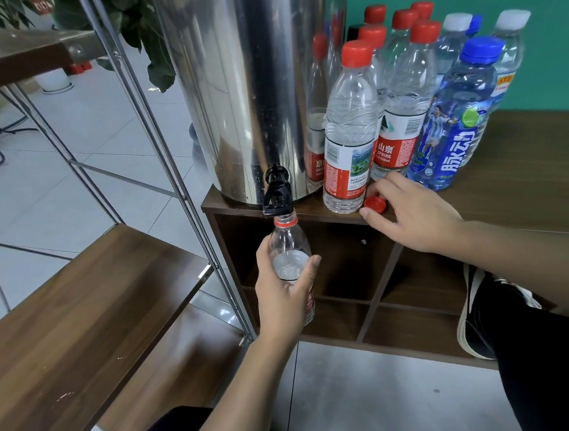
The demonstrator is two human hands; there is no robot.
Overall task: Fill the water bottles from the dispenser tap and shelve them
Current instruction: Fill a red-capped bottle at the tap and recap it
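My left hand point(283, 294) grips a clear uncapped bottle point(289, 249) with a red neck ring, its mouth right under the black tap point(277, 195) of the steel dispenser point(257, 80). Water stands partway up inside the bottle. My right hand point(413, 214) rests on the cabinet top point(531, 176), fingertips on a loose red cap point(375, 204). Several capped bottles point(350, 123) with red, white and blue caps stand to the right of the dispenser.
A metal-framed rack with wooden shelves point(87, 301) stands on the left, close to the cabinet. Open cubbyholes point(349, 261) lie below the cabinet top. A black shoe point(477, 315) sits at the cabinet's lower right edge. A potted plant point(142, 21) is behind.
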